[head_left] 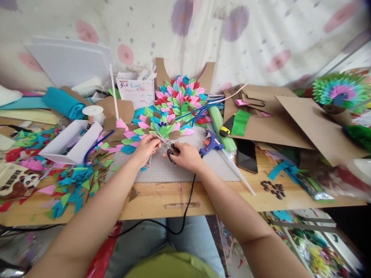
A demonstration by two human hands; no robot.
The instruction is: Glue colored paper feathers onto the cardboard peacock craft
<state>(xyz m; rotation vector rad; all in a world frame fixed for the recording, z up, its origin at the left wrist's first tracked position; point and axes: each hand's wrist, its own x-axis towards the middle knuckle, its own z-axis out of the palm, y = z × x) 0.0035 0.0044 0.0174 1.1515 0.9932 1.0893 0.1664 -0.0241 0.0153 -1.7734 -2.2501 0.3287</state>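
head view: left hand (147,148) pinches a small paper piece (161,139) at the lower edge of the paper peacock (166,125). right hand (188,155) is curled thru the black scissors (173,151), blades aimed at that piece. risk imo: blades sit v. close to the left fingertips, so a slip could nick them or clip a peacock petal. glue gun (211,142) lies just beside the right hand; a black cord (189,193) runs under that wrist & could snag. phone (247,155) & scraps (72,185) nearby.
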